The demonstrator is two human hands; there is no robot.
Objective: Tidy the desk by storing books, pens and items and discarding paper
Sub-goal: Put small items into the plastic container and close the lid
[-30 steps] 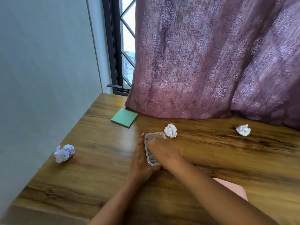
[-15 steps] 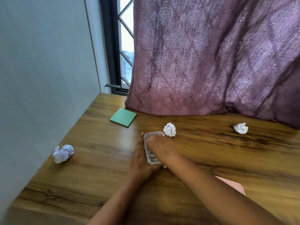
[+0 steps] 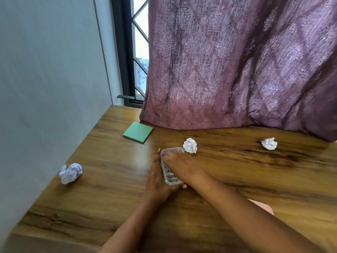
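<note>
A small clear plastic box (image 3: 170, 177) with a printed label lies in the middle of the wooden desk (image 3: 237, 176). My left hand (image 3: 156, 181) grips its left side and near end. My right hand (image 3: 179, 164) rests on top of it, fingers pressing near the far end. Three crumpled paper balls lie on the desk: one just beyond the box (image 3: 190, 145), one at the far right (image 3: 269, 143), one near the left edge (image 3: 70, 172). A green sticky-note pad (image 3: 138, 132) lies flat at the back left.
A purple patterned curtain (image 3: 237, 70) hangs along the desk's back edge, its hem touching the wood. A grey wall (image 3: 45, 88) borders the left side, with a dark window frame (image 3: 124, 61) in the corner. A pink object (image 3: 262, 207) peeks out behind my right forearm.
Both hands stay on the clear box with hardly any movement. The view has shifted slightly; nothing on the desk has moved.
</note>
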